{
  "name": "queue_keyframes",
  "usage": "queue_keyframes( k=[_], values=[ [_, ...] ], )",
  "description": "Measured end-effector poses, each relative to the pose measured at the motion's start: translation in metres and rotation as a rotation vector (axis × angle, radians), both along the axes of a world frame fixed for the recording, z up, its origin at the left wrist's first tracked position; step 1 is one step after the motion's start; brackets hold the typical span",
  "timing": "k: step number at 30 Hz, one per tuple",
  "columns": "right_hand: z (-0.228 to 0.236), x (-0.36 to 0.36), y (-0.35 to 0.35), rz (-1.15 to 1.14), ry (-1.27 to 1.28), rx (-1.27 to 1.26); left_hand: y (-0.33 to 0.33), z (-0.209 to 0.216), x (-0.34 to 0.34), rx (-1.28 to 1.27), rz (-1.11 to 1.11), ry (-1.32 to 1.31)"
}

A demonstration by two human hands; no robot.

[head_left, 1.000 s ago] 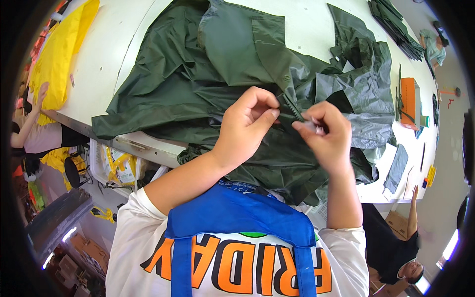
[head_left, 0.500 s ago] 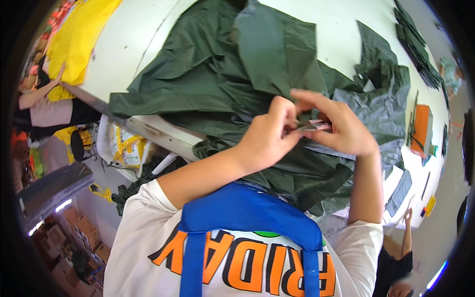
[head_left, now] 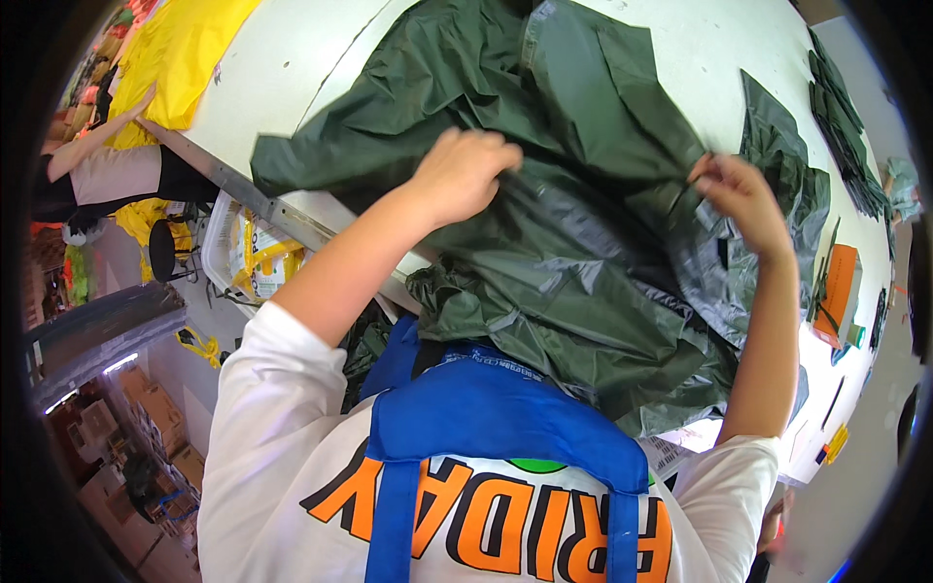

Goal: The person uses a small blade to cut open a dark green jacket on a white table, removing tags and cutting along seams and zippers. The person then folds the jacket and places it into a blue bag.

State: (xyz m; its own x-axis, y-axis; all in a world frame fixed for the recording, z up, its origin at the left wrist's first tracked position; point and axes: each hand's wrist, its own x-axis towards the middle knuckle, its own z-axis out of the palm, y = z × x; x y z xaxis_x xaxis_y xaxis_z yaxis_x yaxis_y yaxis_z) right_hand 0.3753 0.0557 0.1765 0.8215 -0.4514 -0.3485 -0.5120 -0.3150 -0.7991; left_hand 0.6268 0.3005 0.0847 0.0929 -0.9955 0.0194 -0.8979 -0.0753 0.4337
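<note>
A large dark green waterproof sheet of fabric (head_left: pixel 564 321), crumpled and shiny, lies across the white table (head_left: pixel 267 87) and drapes down against my blue apron (head_left: pixel 496 408). My left hand (head_left: pixel 462 177) is closed on a fold near its middle. Farther right, my right hand (head_left: pixel 743 199) pinches the fabric's edge between thumb and fingers. The fabric is stretched between both hands, with blurred folds. At its right lies another crumpled dark green piece (head_left: pixel 773 126).
A white plastic bin (head_left: pixel 220 243) with yellow-and-white packets stands below the table's left edge. At the far left, another person's hand (head_left: pixel 141 102) touches yellow fabric (head_left: pixel 185 63). An orange box (head_left: pixel 838 287) and folded dark green pieces (head_left: pixel 844 126) lie at the right.
My hands have moved apart, the left to the left and the right to the right, spreading the fabric. The small pinkish thing between my fingers no longer shows.
</note>
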Motion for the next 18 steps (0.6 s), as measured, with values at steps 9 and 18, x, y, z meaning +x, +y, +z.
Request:
queue_keyframes(
  k=[9,18],
  values=[
    [0.027,-0.001,0.013,-0.157,-0.256,-0.185,0.141,-0.013,-0.004,-0.05,0.036,-0.223],
    [-0.056,0.027,0.091,0.352,-0.053,-0.086,0.076,-0.013,-0.087,-0.263,0.291,0.359]
  ],
)
